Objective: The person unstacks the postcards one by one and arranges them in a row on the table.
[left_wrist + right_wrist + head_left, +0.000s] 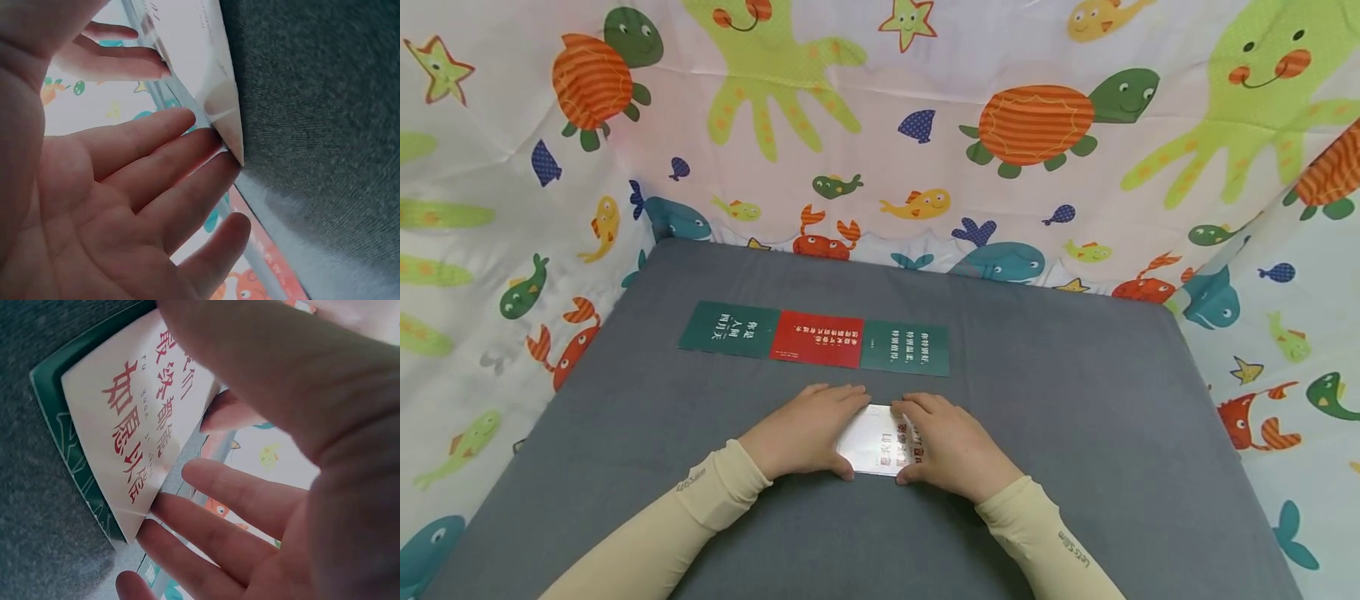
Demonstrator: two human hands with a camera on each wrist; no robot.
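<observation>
A white card [867, 446] with red Chinese characters lies on the grey surface between both hands. In the right wrist view a green card [51, 387] with pale line drawing shows under the white card [103, 428], sticking out past its edges. My left hand [808, 429] holds the left side of these cards, thumb at the near edge and fingers at the far edge. Across from it my right hand [955, 446] grips the right side the same way, its thumb and fingers covering part of the writing. The left wrist view has fingertips [228, 164] right at the card's edge.
Beyond the hands, a green card [730, 329], a red card [817, 338] and another green card [906, 347] lie side by side in a row. A white curtain [880, 108] printed with sea animals surrounds the grey surface [1075, 400] at the back and sides.
</observation>
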